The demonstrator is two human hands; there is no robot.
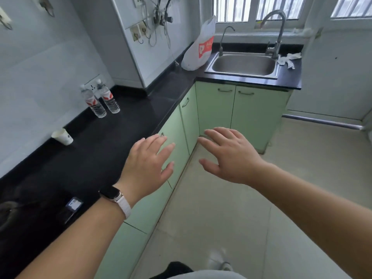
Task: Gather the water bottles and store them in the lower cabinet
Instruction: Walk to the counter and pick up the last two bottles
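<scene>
Here, both hands are out in front, over the edge of the bench and the floor. The left hand (148, 166) has a white watch band (123, 204) on its wrist. Its fingers (161, 142) are straight and spread wide, and they hold nothing. The right hand (229, 158) is just beside it, palm down. Its fingers (219, 131) are spread wide too and hold nothing. The two hands are near each other but do not touch.

The two water bottles (94, 104) stand side by side on the black bench (120, 141), right up by the wall. They have white caps and red and white labels. They are well apart from both hands. A paper cup (62, 136) sits on the bench, nearer to the person than the bottles.

The lower cabinet (215, 109) under the bench is light green, and its doors are shut. In the far corner a white plastic bag (199, 47) with a red patch sits next to the steel sink (243, 65). A crumpled white paper (288, 59) lies beside the tap (278, 31).
</scene>
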